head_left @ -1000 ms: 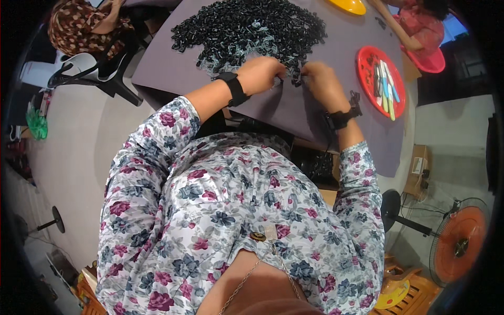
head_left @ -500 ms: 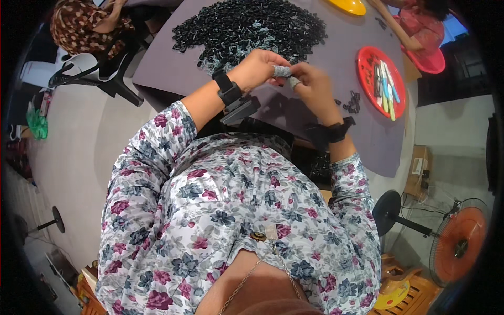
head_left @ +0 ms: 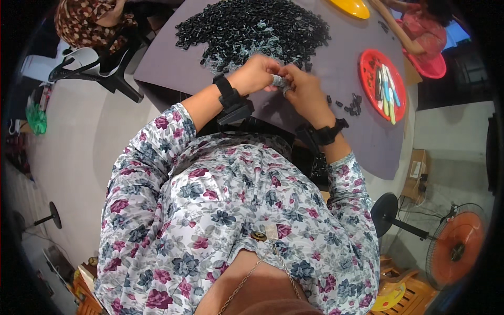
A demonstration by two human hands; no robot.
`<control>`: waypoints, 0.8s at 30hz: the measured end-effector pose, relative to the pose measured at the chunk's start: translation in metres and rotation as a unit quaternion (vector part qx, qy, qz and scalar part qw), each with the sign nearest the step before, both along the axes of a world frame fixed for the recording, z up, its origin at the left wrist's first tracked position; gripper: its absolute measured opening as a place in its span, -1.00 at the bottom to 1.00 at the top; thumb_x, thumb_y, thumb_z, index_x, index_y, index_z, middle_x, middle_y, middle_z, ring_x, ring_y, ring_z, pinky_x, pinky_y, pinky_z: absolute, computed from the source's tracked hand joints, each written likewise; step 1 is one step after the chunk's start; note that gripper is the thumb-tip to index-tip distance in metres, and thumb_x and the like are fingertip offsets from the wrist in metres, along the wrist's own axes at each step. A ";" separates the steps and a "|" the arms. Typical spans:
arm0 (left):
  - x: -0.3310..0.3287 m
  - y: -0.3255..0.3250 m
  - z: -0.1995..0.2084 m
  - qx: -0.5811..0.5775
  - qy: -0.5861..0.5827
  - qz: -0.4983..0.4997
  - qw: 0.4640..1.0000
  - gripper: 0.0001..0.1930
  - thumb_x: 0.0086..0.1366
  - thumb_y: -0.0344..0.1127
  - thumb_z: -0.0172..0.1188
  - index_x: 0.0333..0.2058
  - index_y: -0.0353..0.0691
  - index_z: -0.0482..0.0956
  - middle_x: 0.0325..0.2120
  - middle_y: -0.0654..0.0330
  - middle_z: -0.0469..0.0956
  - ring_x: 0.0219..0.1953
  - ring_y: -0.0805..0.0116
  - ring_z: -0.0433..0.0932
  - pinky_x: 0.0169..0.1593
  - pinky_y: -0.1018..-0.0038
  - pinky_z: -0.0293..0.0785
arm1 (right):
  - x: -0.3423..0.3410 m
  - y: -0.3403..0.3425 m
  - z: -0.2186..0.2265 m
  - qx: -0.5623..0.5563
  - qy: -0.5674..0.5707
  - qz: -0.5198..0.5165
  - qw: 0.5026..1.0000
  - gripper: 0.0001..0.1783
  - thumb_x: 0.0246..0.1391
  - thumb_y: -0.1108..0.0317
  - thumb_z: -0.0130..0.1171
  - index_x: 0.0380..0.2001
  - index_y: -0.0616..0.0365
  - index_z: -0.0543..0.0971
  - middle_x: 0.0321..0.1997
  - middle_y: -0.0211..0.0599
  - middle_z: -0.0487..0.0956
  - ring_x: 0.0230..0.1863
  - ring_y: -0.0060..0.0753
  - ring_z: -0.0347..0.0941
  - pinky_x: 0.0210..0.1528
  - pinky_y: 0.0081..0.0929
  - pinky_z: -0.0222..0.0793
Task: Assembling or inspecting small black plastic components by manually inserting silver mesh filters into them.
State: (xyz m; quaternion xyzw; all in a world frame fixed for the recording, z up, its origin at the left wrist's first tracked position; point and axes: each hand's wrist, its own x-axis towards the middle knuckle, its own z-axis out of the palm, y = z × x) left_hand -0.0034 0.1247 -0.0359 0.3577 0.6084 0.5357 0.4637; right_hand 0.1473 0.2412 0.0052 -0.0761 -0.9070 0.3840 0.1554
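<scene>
Over the near edge of the table, my left hand [head_left: 253, 74] and my right hand [head_left: 306, 93] meet fingertip to fingertip. Both are closed in a pinch, and whatever lies between the fingers is too small or hidden to name. Grey wraps [head_left: 278, 81] cover some of the fingers. Just beyond my hands spreads a large heap of small black pieces [head_left: 252, 31], with pale, clear-looking bits mixed in at its near side. A small cluster of black pieces [head_left: 355, 105] lies on the table right of my right hand.
A red tray [head_left: 363, 79] holding knife-like tools with coloured handles stands on the purple-grey tabletop [head_left: 375, 149] at right. A yellow plate [head_left: 350, 7] sits at the far edge. Two people sit at the far left and far right. A black chair [head_left: 118, 81] and an orange fan [head_left: 457, 247] stand nearby.
My hands have drawn closer together and slightly toward me, the right one shifting left. The fingers have changed their pinch.
</scene>
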 end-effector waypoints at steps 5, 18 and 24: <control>0.004 0.001 -0.002 -0.017 0.028 0.019 0.999 -0.77 0.29 -0.58 0.08 -0.14 -0.38 0.65 -0.36 0.30 0.64 -0.43 0.63 0.54 -0.36 0.68 0.49 | -0.002 0.001 -0.010 -0.016 0.002 -0.008 1.000 -0.68 -0.08 0.67 0.15 -0.18 0.26 0.52 -0.28 0.00 0.59 -0.17 0.12 0.56 -0.14 -0.17 0.46; 0.006 -0.005 -0.003 -0.010 0.008 0.079 0.997 -0.76 0.25 -0.64 0.06 -0.15 -0.41 0.64 -0.46 0.30 0.58 -0.46 0.60 0.55 -0.39 0.65 0.49 | -0.002 0.007 -0.027 -0.100 0.024 -0.007 0.995 -0.55 -0.17 0.75 0.11 -0.11 0.27 0.57 -0.23 -0.27 0.60 -0.20 -0.40 0.55 -0.15 -0.50 0.45; 0.004 -0.011 0.000 -0.023 -0.006 0.077 0.997 -0.77 0.24 -0.64 0.04 -0.17 -0.41 0.62 -0.43 0.27 0.60 -0.45 0.58 0.57 -0.36 0.66 0.54 | -0.001 0.005 -0.022 -0.160 -0.004 -0.032 0.987 -0.55 -0.13 0.76 0.06 -0.10 0.27 0.55 -0.21 -0.36 0.57 -0.19 -0.55 0.52 -0.13 -0.60 0.44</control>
